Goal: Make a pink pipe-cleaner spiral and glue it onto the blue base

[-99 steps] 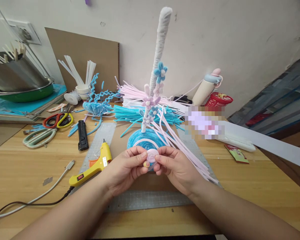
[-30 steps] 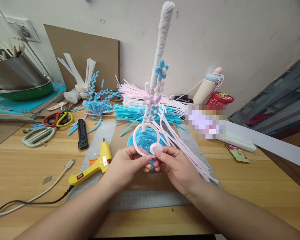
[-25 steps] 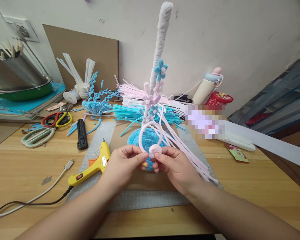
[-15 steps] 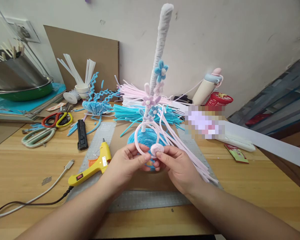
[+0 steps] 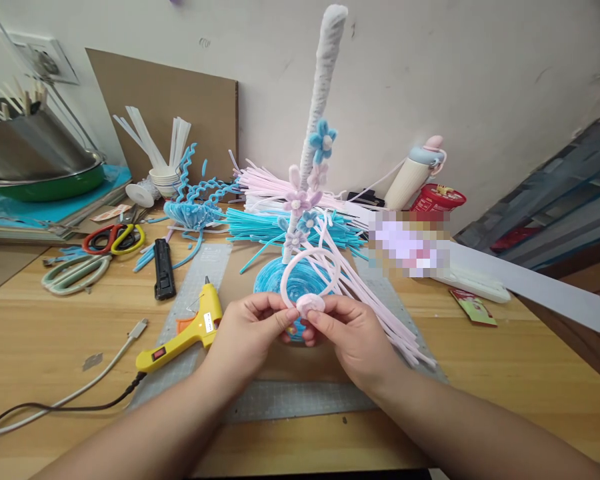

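My left hand (image 5: 260, 327) and my right hand (image 5: 350, 327) meet over the mat, thumbs and fingers pinched on one pale pink pipe cleaner. Part of it is wound into a small flat spiral (image 5: 310, 305) between the fingertips; the rest rises as a round loop (image 5: 284, 277). Behind the fingers lies a disc of coiled blue pipe cleaner (image 5: 267, 280), partly covered by them. From it stands a tall white wrapped stem (image 5: 325, 73), leaning right at the top. Blue, pink and lilac flowers (image 5: 323, 142) sit along its lower half.
A yellow glue gun (image 5: 207, 323) lies left of my hands on the cutting mat (image 5: 300, 403). Left are a black cutter (image 5: 164, 270) and scissors (image 5: 77, 273). Behind are blue pipe cleaners (image 5: 250, 227); pink ones (image 5: 380, 320) lie right. A bottle (image 5: 410, 177) stands at back right.
The pink loop has swung to the right and tilted, now standing above the spiral. The spiral has shifted slightly left and down, and my left fingertips have come closer to it.
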`<state>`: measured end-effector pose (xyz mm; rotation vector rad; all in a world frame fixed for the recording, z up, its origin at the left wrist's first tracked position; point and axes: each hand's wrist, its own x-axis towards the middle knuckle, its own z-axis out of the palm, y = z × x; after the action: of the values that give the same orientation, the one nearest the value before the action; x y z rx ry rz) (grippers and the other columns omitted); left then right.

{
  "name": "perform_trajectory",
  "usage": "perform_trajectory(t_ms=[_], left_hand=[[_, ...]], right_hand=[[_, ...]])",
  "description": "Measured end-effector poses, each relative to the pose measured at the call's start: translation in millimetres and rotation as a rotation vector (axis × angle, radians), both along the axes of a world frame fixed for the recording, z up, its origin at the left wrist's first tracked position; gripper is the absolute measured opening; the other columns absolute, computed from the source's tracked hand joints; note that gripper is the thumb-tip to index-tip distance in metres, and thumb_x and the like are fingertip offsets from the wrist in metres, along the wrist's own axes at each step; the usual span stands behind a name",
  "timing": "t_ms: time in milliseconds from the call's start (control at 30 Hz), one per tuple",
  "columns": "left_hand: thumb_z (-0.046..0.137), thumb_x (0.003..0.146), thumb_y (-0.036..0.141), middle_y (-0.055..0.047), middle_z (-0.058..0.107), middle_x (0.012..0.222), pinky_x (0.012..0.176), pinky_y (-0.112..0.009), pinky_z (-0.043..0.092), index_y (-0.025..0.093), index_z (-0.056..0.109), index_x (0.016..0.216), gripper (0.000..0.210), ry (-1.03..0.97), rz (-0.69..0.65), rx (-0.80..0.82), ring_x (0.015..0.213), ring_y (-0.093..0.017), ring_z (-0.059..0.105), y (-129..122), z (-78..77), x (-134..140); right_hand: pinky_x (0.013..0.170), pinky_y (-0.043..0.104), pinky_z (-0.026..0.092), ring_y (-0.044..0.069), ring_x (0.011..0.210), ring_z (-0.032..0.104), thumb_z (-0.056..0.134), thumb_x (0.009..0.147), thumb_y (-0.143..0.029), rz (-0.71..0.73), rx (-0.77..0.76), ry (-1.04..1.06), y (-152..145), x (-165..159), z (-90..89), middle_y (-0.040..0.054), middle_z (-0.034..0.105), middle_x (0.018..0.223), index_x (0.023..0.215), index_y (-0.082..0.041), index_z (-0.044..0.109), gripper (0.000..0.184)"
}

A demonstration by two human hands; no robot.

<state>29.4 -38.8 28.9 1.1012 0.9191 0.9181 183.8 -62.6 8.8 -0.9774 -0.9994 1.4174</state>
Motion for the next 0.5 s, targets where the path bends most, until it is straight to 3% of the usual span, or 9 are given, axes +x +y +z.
perform_trajectory(t_ms=[333,500], left_hand=[[0.07,0.072,0.024,-0.004,0.071,0.064,0.063,-0.027,0.054,0.014,0.073,0.075,0.011,0.085,0.098,0.082,0.059,-0.016,0.066,-5,2.0,-1],[0.065,0.078,0.022,-0.003,0.067,0.067,0.057,-0.026,0.053,0.019,0.075,0.078,0.011,0.213,0.108,0.352,0.057,-0.014,0.062,-5,-0.8,-4]], right_hand=[[0.056,0.024,0.055,0.011,0.057,0.063,0.074,0.072,-0.03,-0.019,-0.014,-0.052,-2,-2,4.7,-0.0002,0.068,0.062,0.071,-0.017,0.069,0.014],[0.054,0.026,0.053,0.012,0.054,0.061,0.073,0.071,-0.032,0.0,0.019,-0.171,-1,0,10.8,-0.0005,0.065,0.06,0.068,-0.017,0.068,0.016]])
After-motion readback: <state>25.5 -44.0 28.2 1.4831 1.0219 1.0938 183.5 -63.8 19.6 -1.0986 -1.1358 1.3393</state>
